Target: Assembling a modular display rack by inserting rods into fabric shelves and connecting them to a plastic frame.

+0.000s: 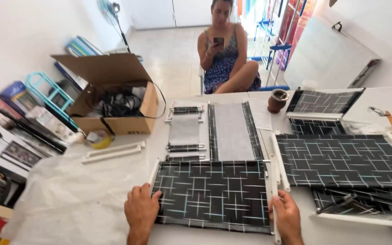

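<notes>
Presently, at lower centre of the frame, a black fabric panel [212, 195] with a pale line pattern lies flat on the counter [114, 181]; its left edge is pinched by the left hand [140, 209], while the white rail [275, 199] along its right edge is clasped in the right hand's [286, 217] grip. Seating of that rail appears underway; steady, even pressure seems called for next.

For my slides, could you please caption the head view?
Both hands, left and right, hold a black patterned fabric panel on a white table.
</notes>
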